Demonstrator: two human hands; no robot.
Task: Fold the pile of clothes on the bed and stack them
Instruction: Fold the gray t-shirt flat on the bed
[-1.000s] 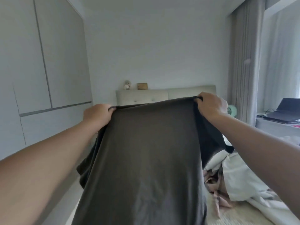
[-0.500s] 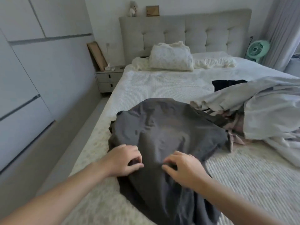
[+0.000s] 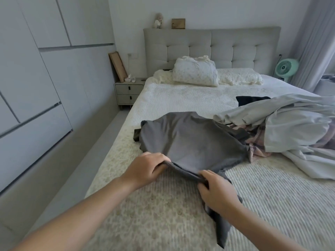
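From my head camera, the dark grey T-shirt (image 3: 190, 140) lies spread on the ribbed cream bedspread (image 3: 272, 192), soft and matte with smooth, shallow creases, its far side lapping against the heap of unfolded clothes (image 3: 290, 127): pale grey cloth over a pink plaid piece. My left hand (image 3: 145, 169) has its fingers curled around the shirt's near hem, bunching it into a thick roll. My right hand (image 3: 217, 191) pinches the same hem just beside it, thumb on top, while loose grey fabric trails under my wrist toward me.
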